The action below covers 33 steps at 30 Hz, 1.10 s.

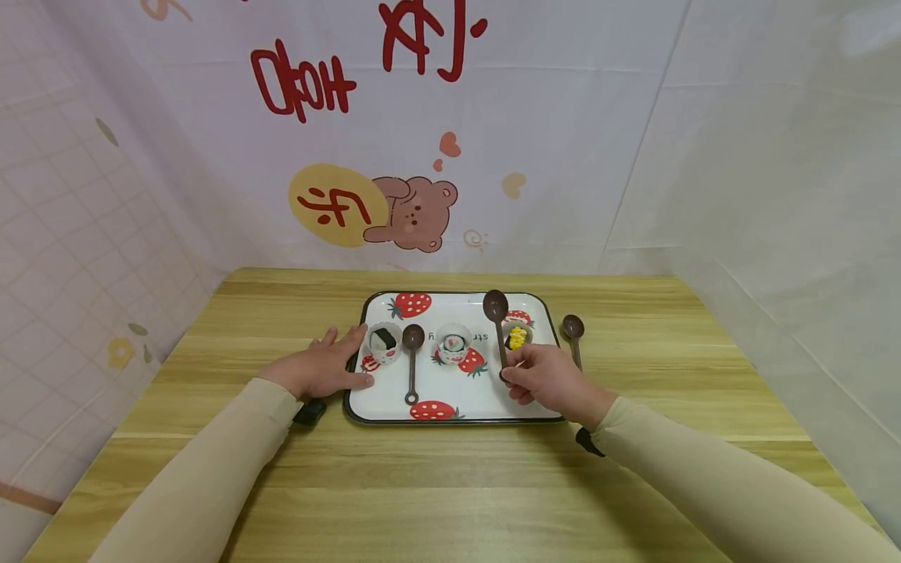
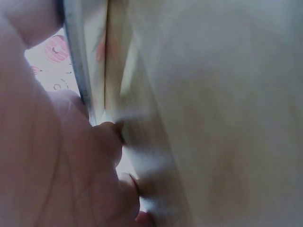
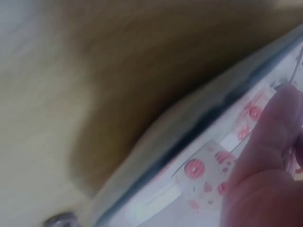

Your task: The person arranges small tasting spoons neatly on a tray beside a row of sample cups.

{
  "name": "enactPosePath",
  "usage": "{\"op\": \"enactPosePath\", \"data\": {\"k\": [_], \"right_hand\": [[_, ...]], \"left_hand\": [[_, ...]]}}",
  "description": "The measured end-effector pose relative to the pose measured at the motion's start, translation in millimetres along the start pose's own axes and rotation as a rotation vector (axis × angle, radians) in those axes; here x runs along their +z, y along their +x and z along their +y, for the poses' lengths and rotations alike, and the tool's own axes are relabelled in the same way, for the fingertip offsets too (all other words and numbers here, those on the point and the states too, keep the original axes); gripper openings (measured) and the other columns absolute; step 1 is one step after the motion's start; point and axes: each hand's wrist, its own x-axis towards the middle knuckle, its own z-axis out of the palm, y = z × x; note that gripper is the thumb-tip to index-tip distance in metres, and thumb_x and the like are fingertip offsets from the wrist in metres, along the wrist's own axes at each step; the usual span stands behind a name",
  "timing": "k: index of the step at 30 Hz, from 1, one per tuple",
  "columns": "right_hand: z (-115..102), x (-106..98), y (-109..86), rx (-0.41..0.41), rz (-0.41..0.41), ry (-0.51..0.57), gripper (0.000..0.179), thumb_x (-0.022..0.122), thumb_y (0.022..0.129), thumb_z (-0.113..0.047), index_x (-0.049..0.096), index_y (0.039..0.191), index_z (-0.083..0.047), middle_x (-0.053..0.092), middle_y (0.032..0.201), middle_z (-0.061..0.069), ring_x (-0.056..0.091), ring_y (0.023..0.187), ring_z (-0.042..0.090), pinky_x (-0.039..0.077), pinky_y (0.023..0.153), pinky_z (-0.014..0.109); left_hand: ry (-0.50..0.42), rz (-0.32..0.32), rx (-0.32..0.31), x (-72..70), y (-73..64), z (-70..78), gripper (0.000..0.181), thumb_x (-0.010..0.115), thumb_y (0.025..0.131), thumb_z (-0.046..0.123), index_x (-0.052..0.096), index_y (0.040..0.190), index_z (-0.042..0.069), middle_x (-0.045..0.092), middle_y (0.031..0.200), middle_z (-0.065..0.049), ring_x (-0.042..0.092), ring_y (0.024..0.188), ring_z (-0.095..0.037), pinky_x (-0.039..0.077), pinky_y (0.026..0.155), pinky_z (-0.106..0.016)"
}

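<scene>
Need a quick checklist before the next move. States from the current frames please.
1. Spoon grip: ok. The right hand pinches the held spoon near its handle end with its fingers.
2. Held spoon clear of the tray: cannot tell from these angles.
3. Tray steadied: ok for contact, the left hand is at its left rim; firmness cannot tell.
4. Cups upright: ok for the left cup and middle cup; the right cup is partly hidden, cannot tell fully.
5. All spoons within the tray: not ok. One lies inside, but the small right-hand spoon is outside the right rim.
</scene>
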Motion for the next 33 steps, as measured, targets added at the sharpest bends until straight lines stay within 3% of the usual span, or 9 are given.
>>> {"op": "enactPosePath", "data": {"k": [22,33], "right_hand": [[2,15,3.2,0.081,-0.041,-0.034,0.008,0.073,0.098,-0.011,0.07,0.098,-0.003,0.07,0.075,0.007,0.066,0.065,0.015,0.059,0.058,0.03],[4,20,4.9,0.117,-0.021,-0.049,0.008,0.074,0.097,-0.011,0.07,0.095,-0.004,0.07,0.075,0.006,0.065,0.065,0.015,0.057,0.056,0.028]], "left_hand": [[0.042,0.01,0.027,1.7,1.3,-1.0,0.107,0.065,0.096,0.063,0.006,0.171,0.015,0.009,0.178,-0.015,-0.002,0.161,-0.054,0.008,0.125,-0.076],[0.051,0.01,0.029,1.0,1.0,0.0,0.106,0.064,0.096,0.062,0.006,0.171,0.015,0.01,0.178,-0.016,-0.001,0.161,-0.054,0.007,0.125,-0.075]]}}
